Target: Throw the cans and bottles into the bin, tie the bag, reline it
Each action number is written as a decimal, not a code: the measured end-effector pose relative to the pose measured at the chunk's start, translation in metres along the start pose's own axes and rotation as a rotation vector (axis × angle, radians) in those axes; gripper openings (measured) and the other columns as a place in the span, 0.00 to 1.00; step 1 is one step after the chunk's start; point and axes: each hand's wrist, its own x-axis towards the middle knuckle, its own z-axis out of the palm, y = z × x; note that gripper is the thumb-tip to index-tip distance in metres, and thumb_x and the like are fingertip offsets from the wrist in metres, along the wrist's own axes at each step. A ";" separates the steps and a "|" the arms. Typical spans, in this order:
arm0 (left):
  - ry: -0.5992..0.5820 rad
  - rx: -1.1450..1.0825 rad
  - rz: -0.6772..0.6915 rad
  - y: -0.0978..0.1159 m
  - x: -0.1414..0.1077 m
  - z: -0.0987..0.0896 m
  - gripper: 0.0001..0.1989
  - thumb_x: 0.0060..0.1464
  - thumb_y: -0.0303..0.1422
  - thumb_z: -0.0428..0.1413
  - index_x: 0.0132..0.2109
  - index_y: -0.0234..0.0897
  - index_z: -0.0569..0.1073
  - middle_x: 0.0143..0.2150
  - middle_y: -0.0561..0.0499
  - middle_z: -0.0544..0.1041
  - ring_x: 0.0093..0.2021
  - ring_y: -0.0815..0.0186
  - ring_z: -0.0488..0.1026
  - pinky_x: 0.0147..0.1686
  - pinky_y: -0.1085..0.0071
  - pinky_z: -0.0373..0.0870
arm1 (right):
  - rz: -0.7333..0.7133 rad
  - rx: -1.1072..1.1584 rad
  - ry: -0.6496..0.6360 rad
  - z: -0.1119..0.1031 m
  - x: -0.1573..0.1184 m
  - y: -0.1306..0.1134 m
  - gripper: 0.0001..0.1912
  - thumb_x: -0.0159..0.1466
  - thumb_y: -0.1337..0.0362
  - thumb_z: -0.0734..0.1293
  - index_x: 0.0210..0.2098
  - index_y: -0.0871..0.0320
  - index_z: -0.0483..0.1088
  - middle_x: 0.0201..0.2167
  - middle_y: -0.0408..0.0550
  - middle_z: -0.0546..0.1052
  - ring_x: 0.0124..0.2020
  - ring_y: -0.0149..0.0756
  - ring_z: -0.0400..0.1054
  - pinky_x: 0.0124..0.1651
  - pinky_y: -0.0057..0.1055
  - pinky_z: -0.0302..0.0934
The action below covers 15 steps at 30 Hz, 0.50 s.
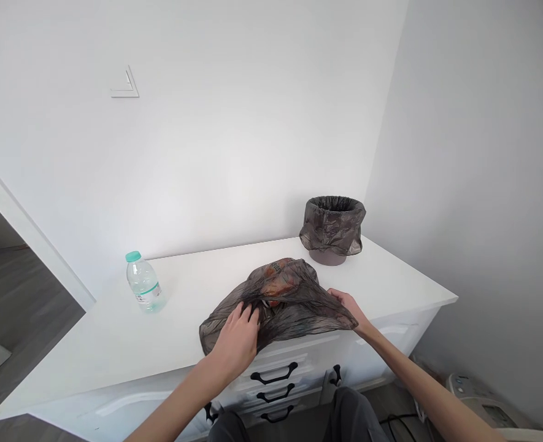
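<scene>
1. Currently, you have both hands on a thin, dark plastic bag (299,319), slumped near the front edge of the white countertop (386,279); part of its film hangs over that edge.
2. Left hand (238,334): palm down at the near-left side of the bag, fingers slightly spread and bent into the gathered film. Fingertips partly lost in folds; cannot tell whether they grip.
3. Right hand (348,305): narrow, apparently pinching film at the bag's right side, which stretches toward it.
4. Orange-red item (278,285) shows through and among the dark folds, between your hands and a little beyond them. Some printing visible; too small to read.
5. Step in hand, by judgement: working the loose film around the orange-red item. Any next move calls for a sure hold on the film edges, with light fingers; film this thin could snag or tear.
6. Round bin (327,257) upright at the back right, its dark liner (333,227) folded down outside the rim. Well apart from the bag at left: clear bottle (145,285), upright, green cap on.
7. Below the edge: black drawer handles (274,372).
</scene>
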 end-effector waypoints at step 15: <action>0.114 0.202 -0.061 0.006 0.088 0.009 0.12 0.57 0.26 0.55 0.48 0.32 0.78 0.59 0.30 0.75 0.71 0.37 0.60 0.70 0.38 0.51 | 0.003 -0.001 0.031 0.001 0.004 0.004 0.08 0.60 0.58 0.64 0.30 0.54 0.70 0.22 0.40 0.72 0.24 0.33 0.65 0.29 0.30 0.59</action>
